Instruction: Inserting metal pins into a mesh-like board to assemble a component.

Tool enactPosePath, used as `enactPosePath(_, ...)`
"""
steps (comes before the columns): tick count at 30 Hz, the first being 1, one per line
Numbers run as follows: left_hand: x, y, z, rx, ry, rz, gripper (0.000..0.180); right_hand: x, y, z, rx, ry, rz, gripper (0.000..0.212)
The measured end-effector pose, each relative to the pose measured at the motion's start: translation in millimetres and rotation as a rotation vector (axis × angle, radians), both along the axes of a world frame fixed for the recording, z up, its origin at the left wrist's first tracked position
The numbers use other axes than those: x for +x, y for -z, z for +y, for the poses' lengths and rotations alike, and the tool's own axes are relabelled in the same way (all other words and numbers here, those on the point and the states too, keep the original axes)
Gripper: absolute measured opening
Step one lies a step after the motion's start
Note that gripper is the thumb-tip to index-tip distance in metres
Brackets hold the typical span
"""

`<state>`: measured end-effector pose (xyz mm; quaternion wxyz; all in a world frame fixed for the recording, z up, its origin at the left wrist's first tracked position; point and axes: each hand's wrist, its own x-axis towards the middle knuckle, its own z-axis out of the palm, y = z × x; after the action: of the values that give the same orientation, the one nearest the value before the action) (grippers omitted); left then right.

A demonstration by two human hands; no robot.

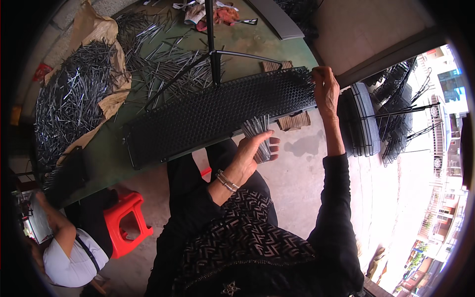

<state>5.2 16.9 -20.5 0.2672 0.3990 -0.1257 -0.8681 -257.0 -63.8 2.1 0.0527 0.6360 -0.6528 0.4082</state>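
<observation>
My left hand (243, 157) is closed round a bundle of thin grey metal strips (257, 127), held just in front of a long black panel (208, 111) full of small holes. The panel slants across the table edge. Its far right end looks denser and darker, as if strips stand in the holes there, but I cannot make out single ones. At that end my right hand (326, 94) has its fingers pinched together at the panel's corner. Whatever is between those fingertips is too small to tell.
Loose strips (173, 69) lie over the green table (106, 171), with a big heap (74, 94) on brown paper at left. A black metal stand (213, 59) rises behind the panel. Another person (74, 252) sits at lower left by a red stool (129, 225). Black racks (361, 119) stand at right.
</observation>
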Motion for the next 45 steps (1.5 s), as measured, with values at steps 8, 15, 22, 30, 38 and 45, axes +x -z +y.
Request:
enactPosePath(8,-2,4,1,0.029,-0.044,0.056,0.026,4,-1,2,0.012,0.022,-0.026,0.01)
enactPosePath(15,-1,1,1,0.037,-0.049,0.08,0.026,5,1,5,0.018,0.022,-0.031,0.009)
enactPosePath(22,-1,-3,3,0.019,-0.052,0.039,0.023,4,9,9,0.07,0.062,-0.019,0.011)
enactPosePath(30,-2,-2,2,-0.092,-0.052,-0.003,0.022,15,-1,11,0.095,0.151,0.248,0.015)
enactPosePath(38,0,-9,-3,-0.15,-0.043,0.019,0.017,18,-6,16,0.115,0.23,0.342,0.018)
enactPosePath(45,3,-12,-4,-0.193,-0.012,0.045,0.02,42,-19,34,0.115,0.22,0.365,0.03)
